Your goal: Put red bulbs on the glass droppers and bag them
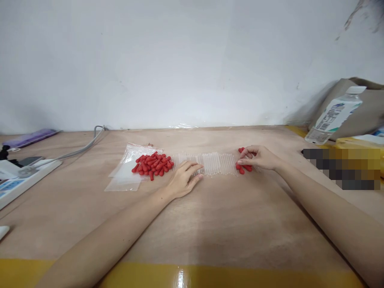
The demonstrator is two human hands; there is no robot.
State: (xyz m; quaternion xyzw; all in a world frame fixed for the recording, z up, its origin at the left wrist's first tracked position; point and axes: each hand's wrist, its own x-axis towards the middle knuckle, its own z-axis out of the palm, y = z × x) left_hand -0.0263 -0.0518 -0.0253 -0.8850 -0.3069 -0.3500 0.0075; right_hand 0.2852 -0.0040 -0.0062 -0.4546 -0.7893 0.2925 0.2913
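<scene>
with the wall at twelve o'clock, work low over the tabletop. your left hand lies palm-down at the nine o'clock end of the row, fingers loosely spread and thumb apart; keep its weight light so nothing beneath rolls. your right hand, at about two o'clock from the left, has thumb and fingertips nearly together; whether anything sits in that pinch i cannot tell. the clear bags lie at nine o'clock, best left flat and out of reach of your wrist. the clear tubes run side by side between your hands; take one by its end, squarely, so its neighbours stay in line. the red bulbs heap at ten o'clock of the left hand, more lying by your right fingertips; lift these singly, gripping gently so they don't squash.

as for counts: two hands, at least two overlapping bags, tubes too fine and tightly packed to number, perhaps a few dozen bulbs in the heap, and about five in the small cluster, some possibly hidden by your fingers.
</scene>
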